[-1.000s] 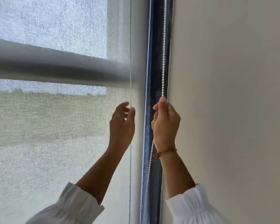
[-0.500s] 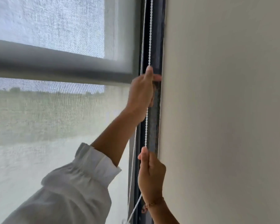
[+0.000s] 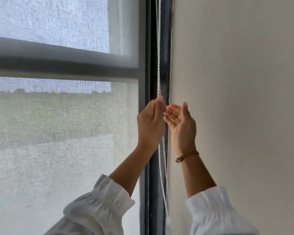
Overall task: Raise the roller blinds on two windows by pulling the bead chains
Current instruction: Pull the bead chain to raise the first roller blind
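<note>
A white bead chain (image 3: 158,65) hangs down the dark window frame (image 3: 164,48), blurred by motion. My left hand (image 3: 150,122) is closed around the chain at mid height, thumb up. Just to its right, my right hand (image 3: 181,122) is open with fingers spread and palm toward the chain, holding nothing. The translucent grey roller blind (image 3: 58,124) covers the window to the left. Below my hands the chain's strands (image 3: 164,175) run down between my forearms.
A plain cream wall (image 3: 236,99) fills the right side. A horizontal window bar (image 3: 58,65) shows as a dark band behind the blind. White ruffled cuffs cover both wrists, and a beaded bracelet (image 3: 187,156) sits on my right wrist.
My left hand has come down with the chain from near the horizontal bar. My right hand has let go of the chain, risen beside the left hand and spread its fingers.
</note>
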Action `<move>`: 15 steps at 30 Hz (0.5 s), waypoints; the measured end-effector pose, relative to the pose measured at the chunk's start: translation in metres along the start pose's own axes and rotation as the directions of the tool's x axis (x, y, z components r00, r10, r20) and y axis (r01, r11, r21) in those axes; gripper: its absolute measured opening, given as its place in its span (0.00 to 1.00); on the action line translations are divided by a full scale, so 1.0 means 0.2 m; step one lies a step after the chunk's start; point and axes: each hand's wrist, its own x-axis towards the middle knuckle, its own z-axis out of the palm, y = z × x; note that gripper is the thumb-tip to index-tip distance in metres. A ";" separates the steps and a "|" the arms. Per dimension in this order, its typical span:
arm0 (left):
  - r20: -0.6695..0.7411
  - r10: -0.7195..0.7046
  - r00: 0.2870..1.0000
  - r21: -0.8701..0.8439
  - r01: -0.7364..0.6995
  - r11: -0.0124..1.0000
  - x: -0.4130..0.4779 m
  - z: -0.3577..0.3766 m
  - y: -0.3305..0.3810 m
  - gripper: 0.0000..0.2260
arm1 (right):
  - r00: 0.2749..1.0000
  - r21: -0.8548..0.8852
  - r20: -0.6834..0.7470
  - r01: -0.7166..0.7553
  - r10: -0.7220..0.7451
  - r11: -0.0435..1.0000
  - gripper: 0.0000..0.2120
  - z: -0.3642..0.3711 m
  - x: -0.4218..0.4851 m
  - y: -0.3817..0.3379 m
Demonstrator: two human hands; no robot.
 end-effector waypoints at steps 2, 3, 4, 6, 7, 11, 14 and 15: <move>0.050 -0.029 0.998 0.061 0.026 0.998 -0.12 0.00 -0.09 0.16 | 0.999 0.032 0.032 0.003 -0.004 0.999 0.18 0.06 0.06 -0.09; 0.084 -0.052 0.995 0.091 0.044 0.995 -0.19 -0.01 -0.14 0.17 | 0.998 0.032 0.059 0.000 -0.002 0.999 0.18 0.09 0.09 -0.14; 0.115 -0.080 0.990 0.118 0.066 0.991 -0.26 -0.02 -0.20 0.17 | 0.996 0.030 0.093 0.000 -0.003 1.000 0.17 0.13 0.10 -0.18; 0.154 -0.133 0.979 0.140 0.112 0.984 -0.40 -0.03 -0.29 0.17 | 0.988 0.012 0.157 0.001 -0.003 1.000 0.16 0.19 0.12 -0.24; 0.168 -0.147 0.975 0.136 0.124 0.983 -0.46 -0.04 -0.33 0.16 | 0.986 -0.013 0.165 0.007 -0.004 1.000 0.15 0.22 0.12 -0.27; 0.215 -0.226 0.950 0.097 0.210 0.973 -0.54 -0.08 -0.38 0.18 | 0.971 -0.222 -0.039 0.222 -0.236 0.949 0.12 0.30 0.10 -0.22; 0.337 -0.357 0.871 0.046 0.364 0.930 -0.45 -0.12 -0.35 0.19 | 0.886 -0.391 -0.048 0.409 -0.462 0.825 0.12 0.28 0.07 -0.17; 0.357 -0.384 0.851 0.043 0.396 0.917 -0.39 -0.13 -0.34 0.20 | 0.865 -0.412 -0.049 0.438 -0.500 0.799 0.12 0.27 0.07 -0.16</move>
